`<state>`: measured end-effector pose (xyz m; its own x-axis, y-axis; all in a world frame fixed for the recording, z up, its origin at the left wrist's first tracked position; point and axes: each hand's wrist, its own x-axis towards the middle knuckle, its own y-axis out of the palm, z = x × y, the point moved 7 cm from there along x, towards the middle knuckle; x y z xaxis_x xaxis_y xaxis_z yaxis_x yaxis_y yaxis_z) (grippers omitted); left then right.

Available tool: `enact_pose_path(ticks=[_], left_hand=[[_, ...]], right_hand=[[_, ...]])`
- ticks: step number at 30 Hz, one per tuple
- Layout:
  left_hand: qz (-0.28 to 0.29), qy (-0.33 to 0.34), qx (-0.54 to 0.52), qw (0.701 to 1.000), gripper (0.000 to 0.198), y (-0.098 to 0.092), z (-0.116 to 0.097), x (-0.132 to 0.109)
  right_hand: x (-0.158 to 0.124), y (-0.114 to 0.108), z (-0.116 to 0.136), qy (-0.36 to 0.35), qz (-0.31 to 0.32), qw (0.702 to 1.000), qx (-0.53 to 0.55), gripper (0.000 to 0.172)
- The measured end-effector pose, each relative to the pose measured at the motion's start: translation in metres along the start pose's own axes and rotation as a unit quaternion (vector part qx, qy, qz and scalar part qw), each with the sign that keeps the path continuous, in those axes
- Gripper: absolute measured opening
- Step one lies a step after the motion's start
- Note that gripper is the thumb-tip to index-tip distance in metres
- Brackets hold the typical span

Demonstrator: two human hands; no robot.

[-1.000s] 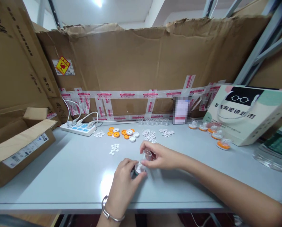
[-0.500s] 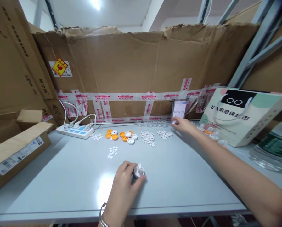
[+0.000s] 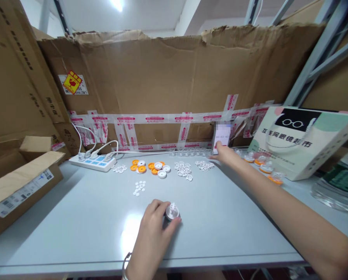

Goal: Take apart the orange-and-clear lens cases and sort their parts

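My left hand (image 3: pixel 156 223) is closed around a small round white plastic cup-like part (image 3: pixel 173 212) at the front middle of the table. Smaller white pieces stand up inside that part. At the back right, my right hand (image 3: pixel 224 154) reaches up to a phone (image 3: pixel 221 136) leaning upright and showing a timer. One finger lies against the lower screen while another points left, apart from it; the hand holds nothing visible. Left of this hand lie white openwork pieces (image 3: pixel 204 166), and a row of clear plastic domes (image 3: pixel 188 151) stands behind them.
White and orange discs (image 3: pixel 155 168), white gear-like pieces (image 3: pixel 183 169) and small white discs (image 3: pixel 139 188) lie mid-table. A power strip (image 3: pixel 94 161) and open carton (image 3: pixel 25 186) are left. Domed orange-and-white assemblies (image 3: pixel 265 166), a paper bag (image 3: pixel 293 144) and a large bottle (image 3: pixel 340 182) are right.
My right hand has shifted slightly, with a finger now higher against the phone's lower screen. The left hand still holds the white part in nearly the same place.
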<state>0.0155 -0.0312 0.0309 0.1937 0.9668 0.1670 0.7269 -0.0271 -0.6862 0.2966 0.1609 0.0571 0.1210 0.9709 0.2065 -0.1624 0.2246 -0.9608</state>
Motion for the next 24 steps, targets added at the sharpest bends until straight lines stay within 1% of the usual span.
enact_pose_path(ticks=[1,3,4,5,8,10,12,14,16,21,22,24], left_hand=[[0.001,0.001,0.0,1.0,0.019,0.0,0.0,0.0],[0.001,0.002,0.001,1.0,0.02,0.001,0.001,0.001],[0.001,0.002,0.001,1.0,0.02,0.001,0.001,0.001],[0.001,0.002,0.0,1.0,0.02,0.001,0.001,0.001],[-0.002,-0.001,-0.005,1.0,0.02,0.0,0.0,0.001],[-0.005,-0.001,-0.006,1.0,0.021,0.0,-0.001,0.0],[-0.009,0.001,-0.006,1.0,0.022,0.0,-0.001,-0.001],[-0.014,0.007,-0.008,1.0,0.022,0.0,-0.001,-0.001],[-0.02,0.013,-0.012,1.0,0.021,0.0,0.0,-0.001],[-0.018,0.02,-0.006,1.0,0.019,0.0,0.0,0.0],[-0.016,0.02,-0.002,1.0,0.02,0.001,0.0,0.0],[-0.01,0.017,0.006,1.0,0.02,0.001,0.0,0.001]], right_hand=[[-0.005,-0.009,0.005,-0.007,-0.004,1.0,0.0,0.045],[-0.017,-0.024,0.022,-0.042,-0.008,0.999,0.021,0.037],[-0.025,-0.03,0.034,-0.071,-0.003,0.996,0.046,0.033],[-0.035,-0.032,0.049,-0.113,0.015,0.988,0.1,0.029],[-0.071,-0.026,0.096,-0.218,0.116,0.941,0.232,0.025],[-0.098,-0.018,0.121,-0.262,0.175,0.907,0.279,0.023],[-0.124,-0.01,0.138,-0.3,0.218,0.877,0.306,0.021],[-0.145,-0.003,0.15,-0.331,0.252,0.849,0.326,0.021],[-0.158,0.001,0.156,-0.349,0.27,0.831,0.339,0.023],[-0.169,0.003,0.164,-0.388,0.26,0.819,0.333,0.033],[-0.17,0.003,0.165,-0.395,0.26,0.816,0.333,0.033],[-0.173,0.002,0.166,-0.409,0.254,0.812,0.331,0.026]])
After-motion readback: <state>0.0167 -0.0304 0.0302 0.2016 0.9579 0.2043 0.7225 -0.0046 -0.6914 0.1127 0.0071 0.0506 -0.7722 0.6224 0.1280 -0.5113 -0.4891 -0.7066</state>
